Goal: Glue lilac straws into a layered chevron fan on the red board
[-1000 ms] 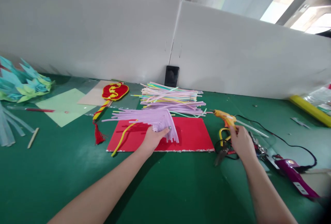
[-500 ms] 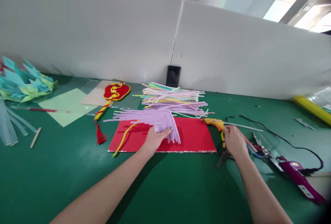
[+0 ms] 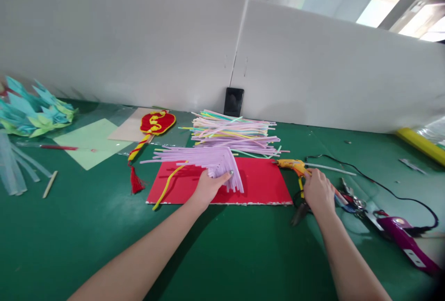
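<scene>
My left hand [image 3: 209, 187] is closed on a bent bundle of lilac pipe cleaners [image 3: 205, 156], thumb on top, held over a red board [image 3: 266, 180]. The bundle's long ends point left and its shorter ends point down toward me. On the board's left part lies a bent yellow pipe cleaner [image 3: 167, 187]. Right of the board, my right hand [image 3: 319, 192] is wrapped round the rear of a yellow hot glue gun [image 3: 294, 165], whose nozzle points left at the board's corner. My right fingers partly hide the gun's handle. Beyond the board lies a pile of pastel pipe cleaners [image 3: 232, 131].
A black phone [image 3: 233, 101] leans on the white partition. At left are a red-and-yellow fan with a tassel [image 3: 157, 123], green paper [image 3: 91, 150], clear glue sticks [image 3: 12, 169] and a blue-green paper craft [image 3: 34, 111]. Pliers [image 3: 299, 214], scissors [image 3: 351, 199] and a purple-handled tool [image 3: 405, 240] lie at right.
Both hands keep almost the same places and grips. The whole view has shifted very slightly; nothing has been let go or taken up.
</scene>
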Available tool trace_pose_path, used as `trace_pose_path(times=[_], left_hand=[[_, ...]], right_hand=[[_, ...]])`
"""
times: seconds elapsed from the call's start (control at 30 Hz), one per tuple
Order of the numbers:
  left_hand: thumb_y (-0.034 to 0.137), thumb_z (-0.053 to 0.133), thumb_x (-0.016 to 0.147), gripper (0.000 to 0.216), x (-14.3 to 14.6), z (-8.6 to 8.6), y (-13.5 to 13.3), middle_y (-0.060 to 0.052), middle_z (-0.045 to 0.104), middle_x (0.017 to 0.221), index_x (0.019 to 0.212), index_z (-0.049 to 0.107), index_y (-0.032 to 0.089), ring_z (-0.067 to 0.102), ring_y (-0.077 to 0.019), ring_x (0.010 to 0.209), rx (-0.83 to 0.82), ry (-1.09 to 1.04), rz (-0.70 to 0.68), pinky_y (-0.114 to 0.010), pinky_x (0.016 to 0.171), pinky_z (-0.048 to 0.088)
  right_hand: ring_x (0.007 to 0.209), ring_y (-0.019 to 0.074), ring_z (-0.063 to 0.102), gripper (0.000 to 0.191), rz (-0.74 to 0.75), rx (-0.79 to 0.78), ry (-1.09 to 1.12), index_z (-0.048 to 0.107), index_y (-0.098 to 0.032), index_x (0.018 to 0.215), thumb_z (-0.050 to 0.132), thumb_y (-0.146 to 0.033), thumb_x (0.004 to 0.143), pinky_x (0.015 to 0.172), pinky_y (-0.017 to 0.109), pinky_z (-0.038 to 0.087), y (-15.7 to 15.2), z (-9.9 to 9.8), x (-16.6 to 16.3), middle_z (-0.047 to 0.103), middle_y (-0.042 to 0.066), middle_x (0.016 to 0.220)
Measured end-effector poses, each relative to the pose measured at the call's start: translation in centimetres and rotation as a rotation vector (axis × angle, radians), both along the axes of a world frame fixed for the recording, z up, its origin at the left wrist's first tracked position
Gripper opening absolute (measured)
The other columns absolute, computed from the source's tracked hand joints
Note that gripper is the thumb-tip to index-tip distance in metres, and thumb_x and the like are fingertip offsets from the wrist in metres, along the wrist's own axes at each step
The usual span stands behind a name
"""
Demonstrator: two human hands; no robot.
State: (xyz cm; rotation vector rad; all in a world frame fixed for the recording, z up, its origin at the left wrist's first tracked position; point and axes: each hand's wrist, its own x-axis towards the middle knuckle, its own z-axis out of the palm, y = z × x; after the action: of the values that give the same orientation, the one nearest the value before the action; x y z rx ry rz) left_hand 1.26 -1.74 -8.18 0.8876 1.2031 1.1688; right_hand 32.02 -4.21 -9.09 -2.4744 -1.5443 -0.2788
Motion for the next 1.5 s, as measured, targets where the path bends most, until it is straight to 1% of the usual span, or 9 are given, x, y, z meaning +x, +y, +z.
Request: trace_pose_path(times=[0.27,0.37,0.53,0.63,0.8,0.97,1.07,1.33,1.5], left_hand=[[0.03,0.081,0.054,0.035,0.0,-0.2,0.0,-0.01,0.073,0.09,0.084,0.07,0.014,0.067,-0.0263,0.087,0.008,-0.004,0.006,-0.038,0.08,0.05],[0.03,0.081,0.055,0.037,0.0,-0.3,0.1,-0.01,0.073,0.092,0.086,0.07,0.014,0.067,-0.0269,0.09,0.01,-0.009,-0.005,-0.038,0.081,0.05],[0.034,0.08,0.057,0.041,-0.1,-0.6,0.2,-0.01,0.072,0.098,0.091,0.069,0.014,0.065,-0.0266,0.095,0.031,-0.031,-0.038,-0.036,0.083,0.049],[0.036,0.079,0.058,0.043,-0.2,-0.6,0.2,-0.011,0.072,0.098,0.092,0.069,0.013,0.065,-0.0258,0.094,0.043,-0.058,-0.068,-0.035,0.083,0.049],[0.037,0.079,0.059,0.041,-0.5,-0.2,0.0,-0.009,0.072,0.095,0.092,0.069,0.015,0.066,-0.0245,0.087,-0.009,-0.069,-0.227,-0.036,0.079,0.05],[0.035,0.078,0.061,0.039,-0.7,0.3,-0.1,-0.006,0.072,0.099,0.095,0.069,0.019,0.065,-0.0246,0.093,0.008,0.032,-0.329,-0.036,0.082,0.049],[0.032,0.077,0.062,0.038,-1.0,0.4,0.0,-0.006,0.072,0.1,0.096,0.069,0.019,0.065,-0.0252,0.095,0.038,0.081,-0.404,-0.035,0.083,0.049],[0.025,0.075,0.061,0.028,-1.3,0.9,0.0,-0.005,0.072,0.087,0.088,0.07,0.02,0.066,-0.023,0.082,0.033,0.168,-0.685,-0.031,0.071,0.051],[0.032,0.074,0.063,0.025,-1.4,1.0,0.3,-0.006,0.071,0.085,0.084,0.07,0.018,0.065,-0.023,0.082,0.064,0.14,-0.693,-0.031,0.073,0.05]], right_hand=[[0.097,0.0311,0.053,0.041,-0.048,0.038,-0.089,0.055,-0.011,0.115,0.028,-0.034,0.093,0.076,0.04,0.039,-0.7,0.3,-0.7,0.057,0.018,0.107],[0.097,0.0324,0.051,0.043,-0.059,0.197,-0.08,0.056,-0.013,0.115,0.034,-0.04,0.09,0.078,0.042,0.038,-0.8,1.5,-1.8,0.056,0.018,0.109],[0.087,0.0252,0.055,0.037,0.219,0.448,0.287,0.064,-0.016,0.088,0.036,-0.04,0.09,0.081,0.038,0.041,0.2,3.4,-6.6,0.062,0.013,0.087],[0.082,0.021,0.058,0.035,0.417,0.379,0.639,0.065,-0.019,0.087,0.04,-0.043,0.089,0.078,0.033,0.043,0.9,3.4,-10.4,0.065,0.009,0.088],[0.08,0.0195,0.061,0.037,0.561,0.165,1.085,0.068,-0.019,0.09,0.048,-0.049,0.085,0.073,0.029,0.044,0.9,1.8,-14.2,0.068,0.005,0.086],[0.065,0.015,0.055,0.039,0.546,0.12,1.232,0.07,-0.018,0.087,0.05,-0.051,0.083,0.06,0.025,0.042,0.6,1.1,-13.9,0.064,0.001,0.069],[0.059,0.0128,0.052,0.042,0.528,0.141,1.314,0.07,-0.017,0.09,0.05,-0.053,0.082,0.053,0.023,0.039,0.5,1.4,-13.4,0.063,0.002,0.069],[0.074,0.0169,0.055,0.029,0.622,0.111,1.402,0.069,-0.019,0.085,0.059,-0.046,0.077,0.067,0.027,0.045,0.0,2.9,-13.9,0.063,0.002,0.077],[0.069,0.0157,0.053,0.026,0.566,0.181,1.484,0.067,-0.018,0.079,0.064,-0.043,0.074,0.063,0.027,0.044,0.1,2.5,-13.8,0.061,0.001,0.071]])
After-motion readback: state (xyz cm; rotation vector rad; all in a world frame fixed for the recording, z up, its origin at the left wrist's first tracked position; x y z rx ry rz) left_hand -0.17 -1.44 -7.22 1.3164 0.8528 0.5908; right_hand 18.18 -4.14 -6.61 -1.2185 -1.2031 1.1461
